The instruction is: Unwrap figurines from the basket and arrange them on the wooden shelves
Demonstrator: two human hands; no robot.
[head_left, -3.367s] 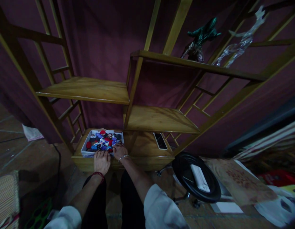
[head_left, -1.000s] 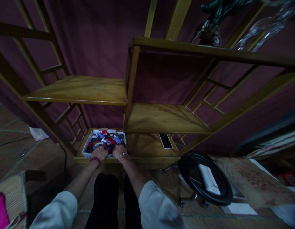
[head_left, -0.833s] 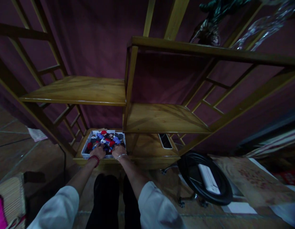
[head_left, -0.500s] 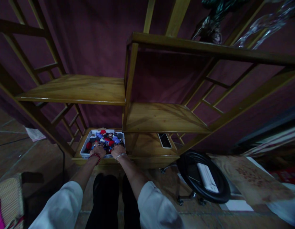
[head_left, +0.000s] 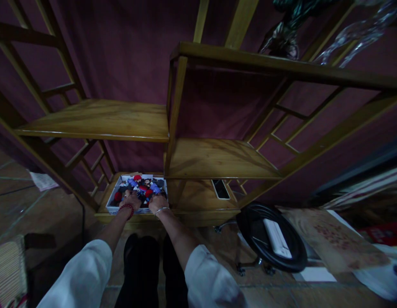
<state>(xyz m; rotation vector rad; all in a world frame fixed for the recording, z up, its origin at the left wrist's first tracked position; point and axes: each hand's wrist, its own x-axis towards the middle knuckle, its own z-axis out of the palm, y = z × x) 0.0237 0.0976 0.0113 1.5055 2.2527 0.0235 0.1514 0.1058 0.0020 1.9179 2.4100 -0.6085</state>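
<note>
Looking down at a white box (head_left: 113, 210) of small toys (head_left: 143, 188), red, blue, white and dark, heaped loosely together. Sitting flat, box and all, on a low wooden ledge (head_left: 195, 199). Reaching over the front edge of the box with the left hand (head_left: 130, 201), fingers down among the toys in the left half; cannot tell about a grip there, open or closed. Holding the right hand (head_left: 157, 202) at the front right part of the box, with fingertips hidden in the toys; again cannot tell whether gripping or merely touching. Wearing a red bead bracelet (head_left: 126, 205) and a silver bracelet (head_left: 161, 209), left and right, both at the front of the box. Dressed in pale sleeves (head_left: 81, 273) and black trousers (head_left: 140, 273), also in front of the box. Can see a phone (head_left: 220, 189) to the right of the box, apart from it, face dark. Can see a wooden shelf (head_left: 98, 119) above the box and, far up to its right, a green figure (head_left: 283, 34) beside a clear figure (head_left: 355, 38), both partly out of view. Backed, behind the box, by a dark red curtain (head_left: 121, 51). Well right of the box, can make out a black stool (head_left: 241, 231) bearing a long white carton (head_left: 277, 238); well left of the box, some paper (head_left: 43, 180) on the floor.
</note>
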